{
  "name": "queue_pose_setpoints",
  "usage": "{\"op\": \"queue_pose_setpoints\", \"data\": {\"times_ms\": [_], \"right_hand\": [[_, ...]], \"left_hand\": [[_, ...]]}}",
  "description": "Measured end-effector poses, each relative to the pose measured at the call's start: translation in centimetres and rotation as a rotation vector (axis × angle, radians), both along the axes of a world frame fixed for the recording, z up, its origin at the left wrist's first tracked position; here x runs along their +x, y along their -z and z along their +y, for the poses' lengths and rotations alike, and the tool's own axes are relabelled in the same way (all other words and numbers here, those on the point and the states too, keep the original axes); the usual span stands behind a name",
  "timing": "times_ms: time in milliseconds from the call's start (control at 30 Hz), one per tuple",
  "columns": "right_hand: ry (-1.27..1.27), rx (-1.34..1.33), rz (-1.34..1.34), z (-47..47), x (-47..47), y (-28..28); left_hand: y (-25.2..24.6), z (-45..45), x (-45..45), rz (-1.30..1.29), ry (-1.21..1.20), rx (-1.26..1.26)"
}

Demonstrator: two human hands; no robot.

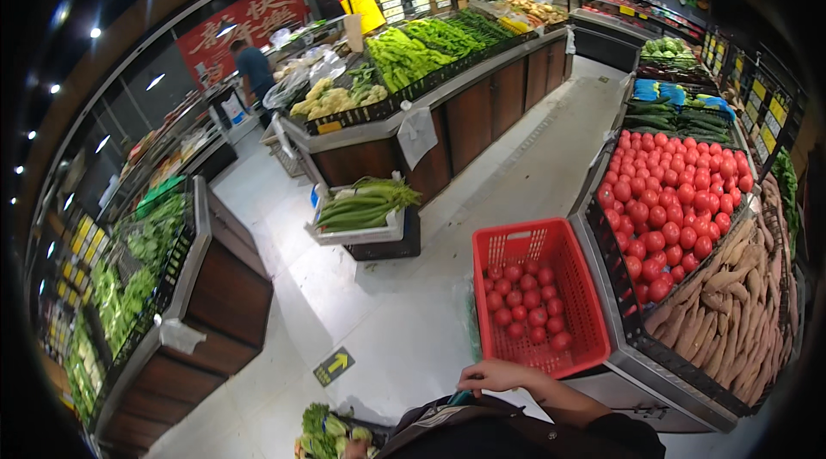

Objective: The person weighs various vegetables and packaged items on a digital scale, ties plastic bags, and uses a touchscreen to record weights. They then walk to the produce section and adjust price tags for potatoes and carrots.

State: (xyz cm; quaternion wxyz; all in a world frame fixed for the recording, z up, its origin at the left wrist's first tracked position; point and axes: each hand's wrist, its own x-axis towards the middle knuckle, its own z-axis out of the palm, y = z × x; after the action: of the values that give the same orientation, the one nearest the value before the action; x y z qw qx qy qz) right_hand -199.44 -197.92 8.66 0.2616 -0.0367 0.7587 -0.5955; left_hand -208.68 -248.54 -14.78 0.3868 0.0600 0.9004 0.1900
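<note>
My right hand (493, 376) is held in front of my waist with the fingers curled. A teal thing (461, 398) shows just below the fingers; whether they grip it is unclear. Beyond this hand stands a red plastic basket (584, 294), with several tomatoes (530, 298) in its bottom. A small blurred part of my left hand (356, 448) shows at the bottom edge, by bunched green vegetables (329, 430). Most of that hand is hidden or cut off.
On the right, a stand holds heaped tomatoes (671, 191), sweet potatoes (729, 294) and cucumbers (700, 127). A crate of long green vegetables (361, 207) sits on the floor ahead. Vegetable counters (222, 278) line the left. A person (253, 72) stands farther back.
</note>
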Motion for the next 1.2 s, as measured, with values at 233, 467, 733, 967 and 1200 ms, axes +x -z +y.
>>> {"op": "queue_pose_setpoints", "data": {"times_ms": [233, 467, 733, 967, 1200], "right_hand": [[0.443, -0.469, 0.163, 6.4, -15.7, -3.8], [0.639, -1.033, 0.61, 7.6, -33.2, -3.4], [0.92, -0.94, 0.587, 16.9, -42.2, -5.3], [1.287, -1.247, 0.698, 35.6, -49.3, -5.6], [1.462, -1.016, 0.787, 54.6, -55.2, -10.1]], "left_hand": [[2.6, 4.4, -15.4, -0.145, -0.36, 0.053], [1.9, 4.1, -38.3, -0.155, -0.249, -0.078], [3.7, 27.9, -78.1, 0.228, -0.081, 0.184], [2.6, 57.6, -86.3, 0.202, 0.019, 0.613], [4.9, 69.0, -84.5, -0.366, 0.283, -0.037]]}}
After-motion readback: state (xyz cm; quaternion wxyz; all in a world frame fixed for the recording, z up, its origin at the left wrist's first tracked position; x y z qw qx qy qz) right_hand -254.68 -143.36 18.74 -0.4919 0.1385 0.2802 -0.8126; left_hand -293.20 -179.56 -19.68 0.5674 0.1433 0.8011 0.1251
